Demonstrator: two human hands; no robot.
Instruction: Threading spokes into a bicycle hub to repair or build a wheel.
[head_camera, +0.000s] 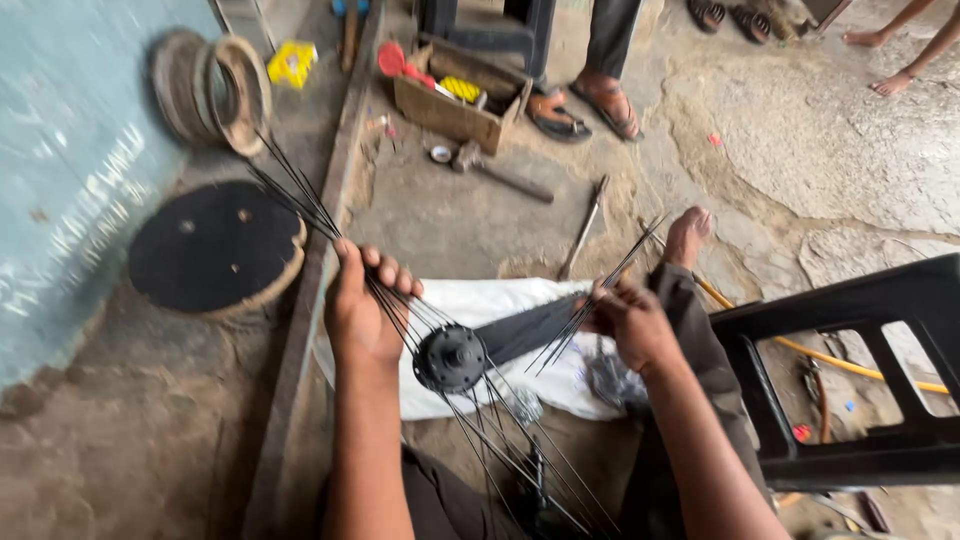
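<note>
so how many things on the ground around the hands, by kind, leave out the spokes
wheel hub: 1
white sack: 1
wooden box: 1
hammer: 1
metal rod: 1
black round disc: 1
black plastic stool: 1
total: 7
The left hand and right hand each grip a bundle of spokes.

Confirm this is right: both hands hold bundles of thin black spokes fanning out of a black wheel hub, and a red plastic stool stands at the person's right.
One detail is wrong. The stool is black, not red, as the head view shows. The left hand and right hand do hold thin black spokes fanning from the black hub.
</note>
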